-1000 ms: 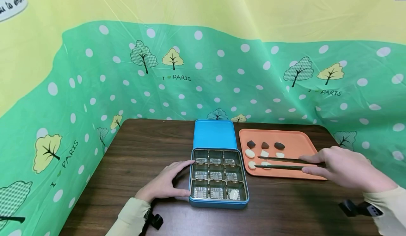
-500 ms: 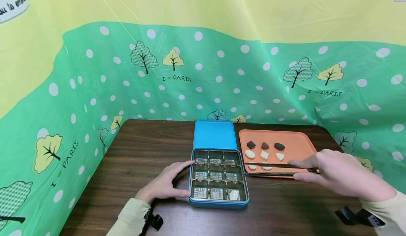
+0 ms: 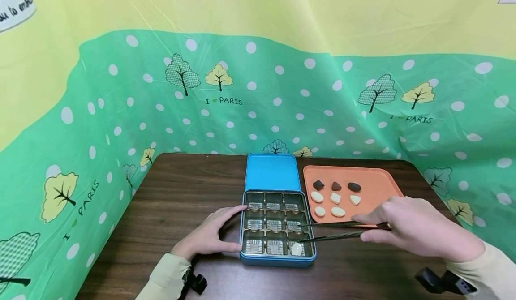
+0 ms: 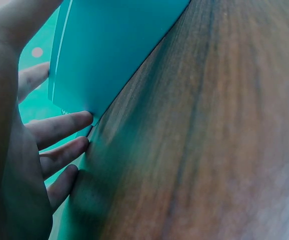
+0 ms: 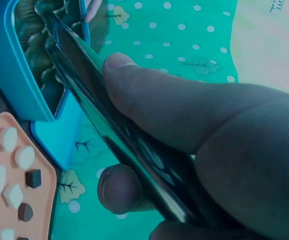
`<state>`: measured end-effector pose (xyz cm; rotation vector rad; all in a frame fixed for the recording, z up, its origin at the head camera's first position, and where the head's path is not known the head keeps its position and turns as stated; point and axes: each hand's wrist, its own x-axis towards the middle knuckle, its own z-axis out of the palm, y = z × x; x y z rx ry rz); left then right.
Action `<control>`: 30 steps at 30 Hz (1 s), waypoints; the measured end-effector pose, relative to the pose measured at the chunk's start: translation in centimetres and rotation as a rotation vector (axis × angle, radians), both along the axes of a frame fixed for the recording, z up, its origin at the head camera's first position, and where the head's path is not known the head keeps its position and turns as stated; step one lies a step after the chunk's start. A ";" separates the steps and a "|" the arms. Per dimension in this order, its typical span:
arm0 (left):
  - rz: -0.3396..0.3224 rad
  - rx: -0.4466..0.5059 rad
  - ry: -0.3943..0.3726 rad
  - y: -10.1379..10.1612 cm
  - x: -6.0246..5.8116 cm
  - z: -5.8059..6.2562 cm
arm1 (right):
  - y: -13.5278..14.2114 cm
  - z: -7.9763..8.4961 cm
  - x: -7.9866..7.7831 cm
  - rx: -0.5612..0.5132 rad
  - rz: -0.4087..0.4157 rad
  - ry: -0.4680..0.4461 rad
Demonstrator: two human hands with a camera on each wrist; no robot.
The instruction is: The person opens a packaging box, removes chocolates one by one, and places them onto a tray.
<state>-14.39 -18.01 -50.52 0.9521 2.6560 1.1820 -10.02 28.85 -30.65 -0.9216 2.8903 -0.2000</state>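
Note:
My right hand (image 3: 419,230) grips a pair of dark metal tongs (image 3: 336,236), thumb on one arm and fingers on the other. The tong tips stand apart over the right column of a blue tin (image 3: 278,260); nothing shows between them. A white piece (image 3: 297,249) lies in the tin's front right compartment. My left hand (image 3: 209,233) lies against the tin's left side, thumb and forefinger spread and touching its edge. In the left wrist view the fingers (image 4: 64,127) look fairly straight beside the tin's outer wall. The tong arms (image 5: 109,120) slant toward the tin in the right wrist view.
Right of the tin is an orange tray (image 3: 375,183) with several small white and dark brown pieces in rows. The tin's blue lid (image 3: 272,172) lies folded back behind it. A patterned cloth (image 3: 258,89) hangs around the dark wooden table (image 3: 181,179).
My right hand has brought the tongs left and toward me, from above the tray to over the tin's right compartments. The tong tips have spread a little. The left hand stays put.

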 end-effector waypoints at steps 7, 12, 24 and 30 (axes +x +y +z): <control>0.004 -0.009 -0.018 0.0 0.1 -0.1 | -0.9 -0.3 -0.2 -0.032 0.070 -0.032; 0.014 -0.013 -0.025 0.0 0.0 -0.1 | -1.4 -0.3 -0.5 -0.036 0.126 -0.032; 0.016 -0.013 -0.032 0.0 -0.1 -0.1 | -3.6 -0.5 -0.9 0.080 0.165 0.062; 0.017 -0.012 -0.029 0.0 0.0 0.0 | -4.4 -0.8 -0.8 0.110 0.180 0.078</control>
